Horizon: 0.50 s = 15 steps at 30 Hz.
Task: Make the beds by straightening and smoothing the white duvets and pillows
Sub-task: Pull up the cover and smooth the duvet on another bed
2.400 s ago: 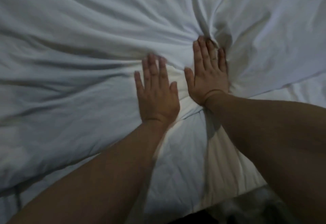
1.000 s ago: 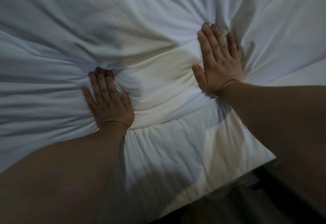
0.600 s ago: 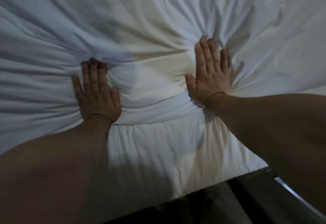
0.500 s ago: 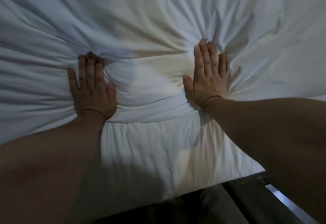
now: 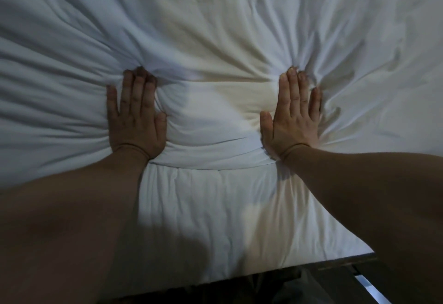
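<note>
- At the near edge, a dark bed frame [image 5: 347, 261] runs under the bedding. A pale strip [image 5: 366, 290] shows in the near right corner, too dim to identify.
- Just beyond it, a quilted white layer [image 5: 215, 219] drapes over the near edge of the bed, with faint stitch lines running near to far.
- The left forearm [image 5: 84, 207] and right forearm [image 5: 371, 184], both bare, reach in from the near corners.
- The left grip [image 5: 136, 121], a bare hand, lies palm down on the white duvet [image 5: 215, 28]. Its fingers are straight and close together and hold nothing, and the fingertips push into a bunch of folds.
- The right grip [image 5: 292, 121] lies the same way, flat and holding nothing, level with the left and well apart from it.
- Between them the duvet forms a smoother, warmly lit band.
- Farther off, the duvet covers the whole bed, its creases fanning out from each set of fingertips.
</note>
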Available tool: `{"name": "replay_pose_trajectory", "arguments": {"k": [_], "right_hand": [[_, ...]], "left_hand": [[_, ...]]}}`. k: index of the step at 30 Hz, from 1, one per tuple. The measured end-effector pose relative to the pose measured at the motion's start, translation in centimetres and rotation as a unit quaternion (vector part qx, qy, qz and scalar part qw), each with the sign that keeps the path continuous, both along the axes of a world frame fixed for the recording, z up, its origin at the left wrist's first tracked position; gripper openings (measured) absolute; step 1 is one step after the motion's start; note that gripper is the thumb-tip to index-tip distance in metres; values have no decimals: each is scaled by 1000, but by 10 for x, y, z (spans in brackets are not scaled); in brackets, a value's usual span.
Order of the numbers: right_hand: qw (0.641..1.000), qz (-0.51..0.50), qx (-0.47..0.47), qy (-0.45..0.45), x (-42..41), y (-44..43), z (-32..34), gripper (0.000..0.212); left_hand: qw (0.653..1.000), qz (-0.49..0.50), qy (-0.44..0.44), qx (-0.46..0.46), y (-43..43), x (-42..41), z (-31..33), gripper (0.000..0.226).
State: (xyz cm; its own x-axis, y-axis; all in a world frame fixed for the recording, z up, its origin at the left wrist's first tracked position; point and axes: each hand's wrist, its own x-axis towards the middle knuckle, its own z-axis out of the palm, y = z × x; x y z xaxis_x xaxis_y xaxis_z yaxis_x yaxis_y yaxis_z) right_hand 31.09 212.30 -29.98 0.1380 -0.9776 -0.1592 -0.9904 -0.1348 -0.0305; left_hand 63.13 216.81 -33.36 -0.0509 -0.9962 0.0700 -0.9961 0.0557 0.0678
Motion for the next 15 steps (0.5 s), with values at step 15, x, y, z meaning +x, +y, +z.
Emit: {"name": "replay_pose_trajectory", "arguments": {"k": [15], "right_hand": [[1000,12,-10,-23,-5,-2,-10,81]], "left_hand": [[999,50,-19,6,3,-11,32,66]]}}
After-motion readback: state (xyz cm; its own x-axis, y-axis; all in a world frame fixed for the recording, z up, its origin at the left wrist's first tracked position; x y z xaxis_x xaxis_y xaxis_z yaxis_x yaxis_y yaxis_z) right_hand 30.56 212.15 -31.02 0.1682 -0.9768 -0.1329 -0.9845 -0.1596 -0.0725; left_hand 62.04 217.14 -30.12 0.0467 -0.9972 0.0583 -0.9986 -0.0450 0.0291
